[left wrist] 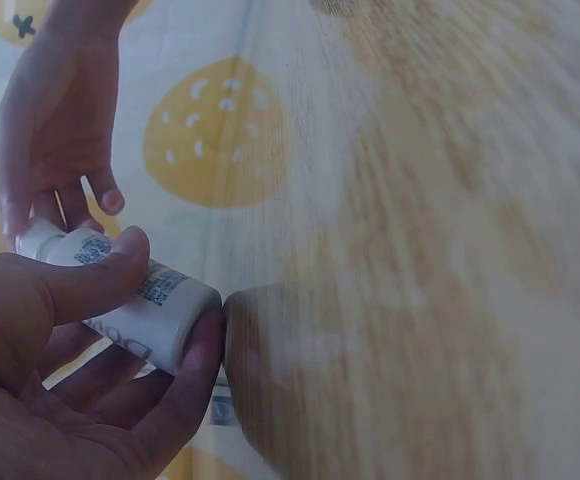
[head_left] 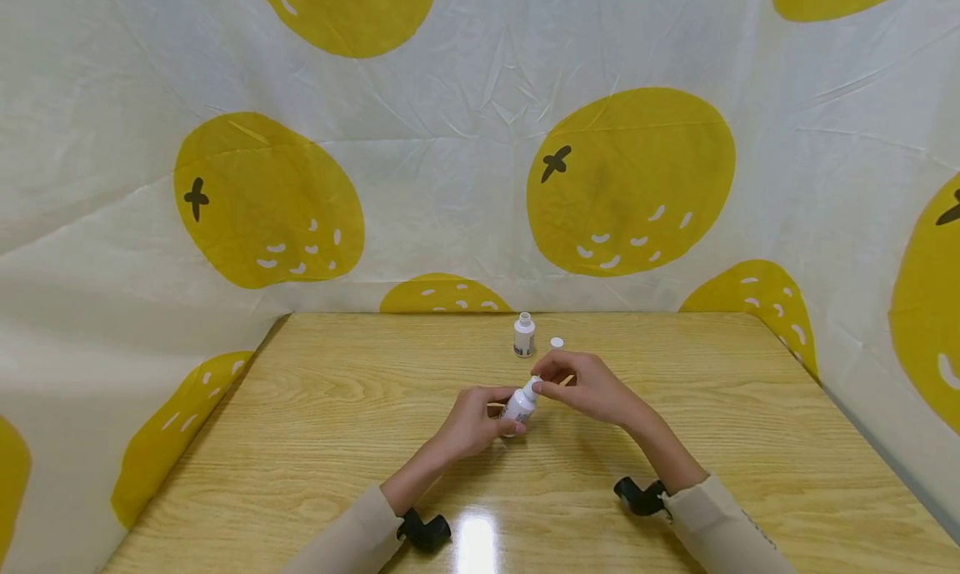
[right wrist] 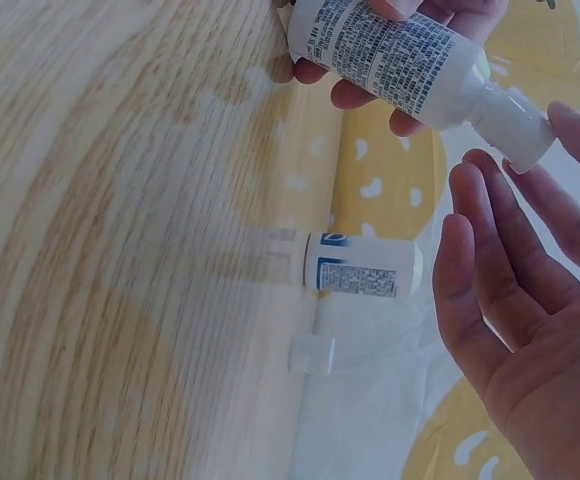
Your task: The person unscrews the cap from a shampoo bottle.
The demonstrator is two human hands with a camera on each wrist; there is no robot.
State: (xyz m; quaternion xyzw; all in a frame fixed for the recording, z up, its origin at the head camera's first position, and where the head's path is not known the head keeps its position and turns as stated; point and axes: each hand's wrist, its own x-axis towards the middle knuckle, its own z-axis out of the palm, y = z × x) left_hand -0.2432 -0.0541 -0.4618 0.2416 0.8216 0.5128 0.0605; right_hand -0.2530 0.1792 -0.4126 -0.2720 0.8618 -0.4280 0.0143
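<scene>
A small white bottle [head_left: 517, 408] with printed text is gripped by my left hand [head_left: 471, 424], thumb on one side and fingers round the other. The bottle leans toward the right, its base close to the tabletop. At its upper end is a white cap [right wrist: 513, 127], which my right hand [head_left: 592, 385] pinches between thumb and fingertip. The right hand's other fingers are held off the bottle in the right wrist view. Whether the cap is fully seated cannot be told. In the left wrist view the bottle's label [left wrist: 155, 285] faces partly upward.
Behind the hands a second white bottle [head_left: 524, 341] stands upright with its neck uncapped. A loose white cap [head_left: 557, 342] lies to its right. The wooden table [head_left: 360, 407] ends at a hanging cloth [head_left: 442, 199] with yellow fruit prints.
</scene>
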